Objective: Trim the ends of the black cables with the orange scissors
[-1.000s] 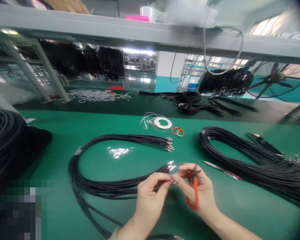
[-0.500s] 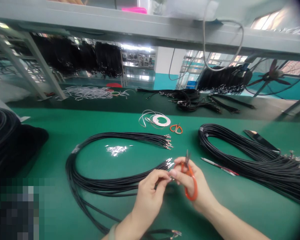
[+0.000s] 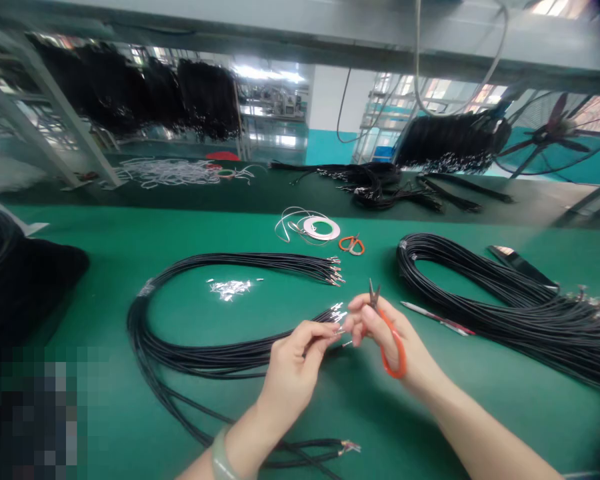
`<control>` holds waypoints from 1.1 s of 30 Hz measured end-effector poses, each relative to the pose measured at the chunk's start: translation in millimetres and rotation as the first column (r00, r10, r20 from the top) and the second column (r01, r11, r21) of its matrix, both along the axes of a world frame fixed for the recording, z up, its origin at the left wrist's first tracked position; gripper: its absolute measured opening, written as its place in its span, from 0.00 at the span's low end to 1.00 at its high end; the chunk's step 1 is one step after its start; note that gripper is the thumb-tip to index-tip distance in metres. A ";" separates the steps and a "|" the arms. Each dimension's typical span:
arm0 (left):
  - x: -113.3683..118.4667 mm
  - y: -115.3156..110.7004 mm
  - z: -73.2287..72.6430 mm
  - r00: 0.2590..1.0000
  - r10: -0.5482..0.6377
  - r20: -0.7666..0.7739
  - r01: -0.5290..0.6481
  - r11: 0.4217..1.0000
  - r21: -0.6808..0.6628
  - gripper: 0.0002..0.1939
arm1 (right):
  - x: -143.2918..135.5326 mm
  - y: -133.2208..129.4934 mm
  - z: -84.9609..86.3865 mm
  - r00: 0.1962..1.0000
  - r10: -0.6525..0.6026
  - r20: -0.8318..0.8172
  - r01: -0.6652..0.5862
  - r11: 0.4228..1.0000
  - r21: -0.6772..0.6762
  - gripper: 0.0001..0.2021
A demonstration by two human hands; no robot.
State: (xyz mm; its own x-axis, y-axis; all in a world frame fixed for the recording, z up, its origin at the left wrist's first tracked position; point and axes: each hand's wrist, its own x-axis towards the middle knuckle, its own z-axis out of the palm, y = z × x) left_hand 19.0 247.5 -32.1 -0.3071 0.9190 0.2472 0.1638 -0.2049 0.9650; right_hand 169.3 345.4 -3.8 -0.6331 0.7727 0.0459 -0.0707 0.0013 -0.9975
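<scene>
My left hand (image 3: 297,363) pinches the end of a black cable, beside the stripped ends of a looped cable bundle (image 3: 215,357). My right hand (image 3: 387,333) holds orange-handled scissors (image 3: 394,350), their blades pointing up and slightly parted. Its fingertips are near the cable end at my left fingertips; whether they touch it is unclear. Inside the loop lies a small pile of silvery white pieces (image 3: 230,289). Several loose cable ends (image 3: 347,447) rest below my hands.
A second cable bundle (image 3: 460,287) lies right, with a pen (image 3: 437,318) and a dark blade-shaped object (image 3: 523,267) beside it. Further back are a white tape roll (image 3: 321,229) and a second pair of scissors (image 3: 351,245). Dark cables (image 3: 20,280) are heaped left.
The camera view has shifted, so the scene sits slightly higher. My right fingers have loosened and drawn a little away from my left fingertips, and the scissors have tilted.
</scene>
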 end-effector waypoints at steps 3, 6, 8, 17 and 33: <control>-3.2 2.4 0.2 0.990 -0.029 0.140 0.034 0.999 -0.035 0.04 | 21.2 12.9 9.4 0.904 0.392 0.169 -0.397 0.918 -0.009 0.18; -4.4 3.5 1.3 0.976 -0.035 0.215 0.050 0.997 -0.063 0.03 | 31.5 16.5 10.8 0.730 0.627 0.272 -0.597 0.779 -0.193 0.19; -4.6 3.6 1.9 0.975 -0.044 0.218 0.062 0.995 -0.077 0.03 | 30.3 14.3 8.4 0.698 0.652 0.296 -0.595 0.758 -0.266 0.18; -2.9 2.1 5.9 0.985 -0.069 0.159 0.088 0.989 -0.115 0.04 | 22.4 12.8 -0.1 0.696 0.665 0.272 -0.588 0.745 -0.316 0.15; -3.7 0.2 -1.4 0.997 -0.083 -0.006 0.082 0.995 -0.065 0.05 | 16.1 12.7 -7.6 0.708 0.674 0.211 -0.605 0.732 -0.313 0.15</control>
State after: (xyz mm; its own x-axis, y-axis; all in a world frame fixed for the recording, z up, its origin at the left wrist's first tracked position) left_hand 15.3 247.7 -33.5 -0.2279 0.9552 0.1888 0.1579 -0.1551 0.9752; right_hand 185.4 358.1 -11.4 -0.9319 0.1432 -0.3332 0.3140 -0.1408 -0.9389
